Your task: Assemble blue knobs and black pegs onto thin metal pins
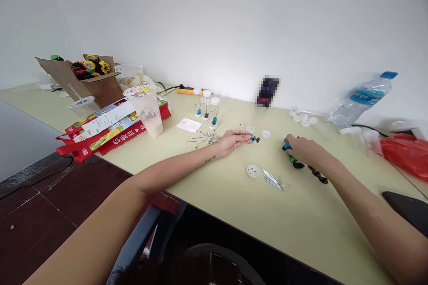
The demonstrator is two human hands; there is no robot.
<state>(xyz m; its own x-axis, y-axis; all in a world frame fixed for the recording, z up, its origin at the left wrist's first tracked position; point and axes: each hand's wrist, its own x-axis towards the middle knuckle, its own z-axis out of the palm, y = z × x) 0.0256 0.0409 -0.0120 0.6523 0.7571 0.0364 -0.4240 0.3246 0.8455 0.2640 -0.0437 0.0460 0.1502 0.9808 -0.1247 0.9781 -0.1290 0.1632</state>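
Observation:
My left hand [230,142] is closed in a pinch on a thin metal rod that carries a small blue-and-black piece [256,139] at its end. To the right, my right hand [306,151] reaches down with bent fingers onto small blue pieces [286,146]; its fingertips are partly hidden. Green pieces [293,159] and black round pieces [321,179] lie under and beside that hand. Between the hands and nearer to me are a white round lid [253,171] with small bits in it and a bundle of metal rods [273,180]. More thin rods [203,139] lie beside my left wrist.
Three clear tubes with white caps [214,113] stand at the back, by a paper slip [189,125]. Leftward are a drink cup [147,113], a red bag [115,136] and a cardboard box [100,89] of toys. White caps [302,119] and a water bottle [363,100] stand right.

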